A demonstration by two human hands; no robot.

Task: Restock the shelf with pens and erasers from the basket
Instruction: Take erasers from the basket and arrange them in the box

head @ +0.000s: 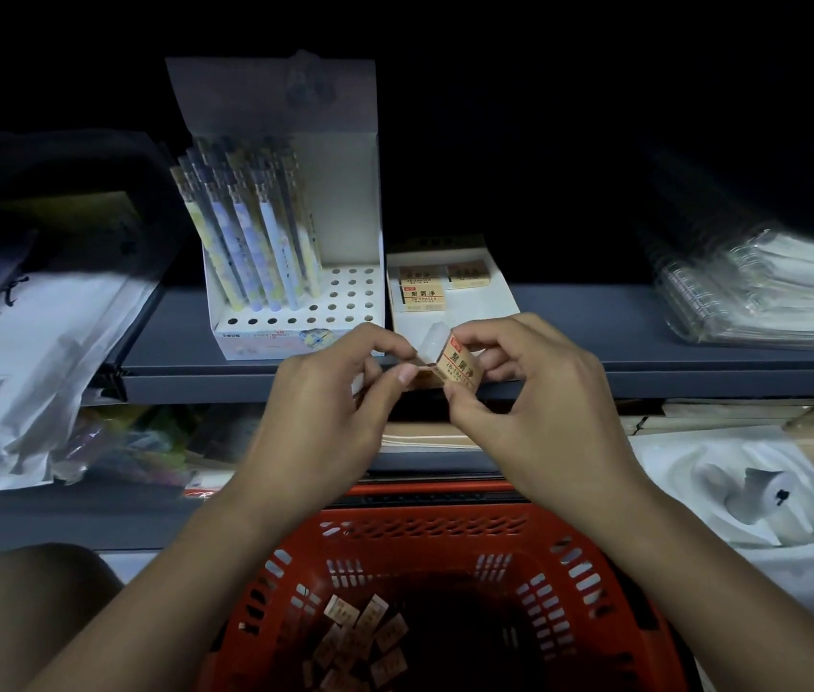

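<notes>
Both hands meet just in front of the grey shelf (594,312). My right hand (510,387) pinches a tan-sleeved eraser (460,364) whose white end sticks out to the left. My left hand (345,387) touches that end with thumb and fingertips. Behind them a shallow white eraser box (500,297) holds three tan erasers (420,294). Left of it stands a white display box (345,312) with several pens (255,232) in its perforated base. Below, a red basket (445,541) contains several loose erasers (360,636).
White plastic-wrapped packages (30,352) lie on the shelf's left. Spiral notebooks in clear wrap (754,287) are stacked on the right. A lower shelf holds paper goods and a printed sheet (754,486). My knee (20,601) shows at bottom left.
</notes>
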